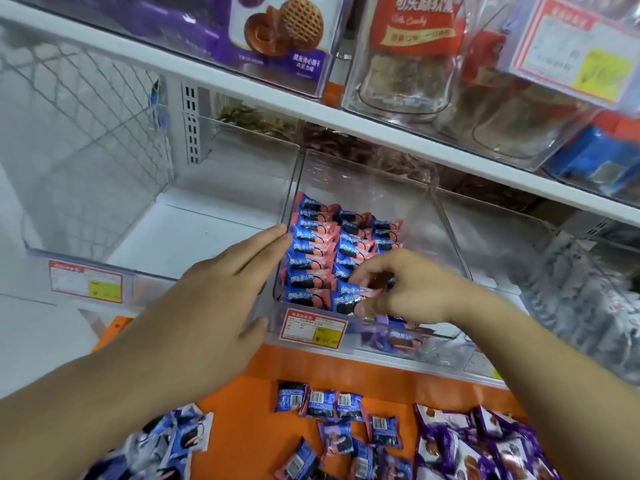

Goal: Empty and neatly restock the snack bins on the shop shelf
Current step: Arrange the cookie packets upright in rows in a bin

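A blue-pink biscuit pkt [349,299] is pinched by the right hand [405,289] at the front row of the clear bin [446,216], long axis approx. left-right w/ the rows, while the left hand [214,292], fingers straight, is laid flat vs. the bin's left wall; spare pkts [320,403] are left on the orange counter [249,441] below.

Bright even light, soft blur, warped edges

The clear bin [433,216] is open rightward and rearward of its packets [311,258]; its walls hem the sides.
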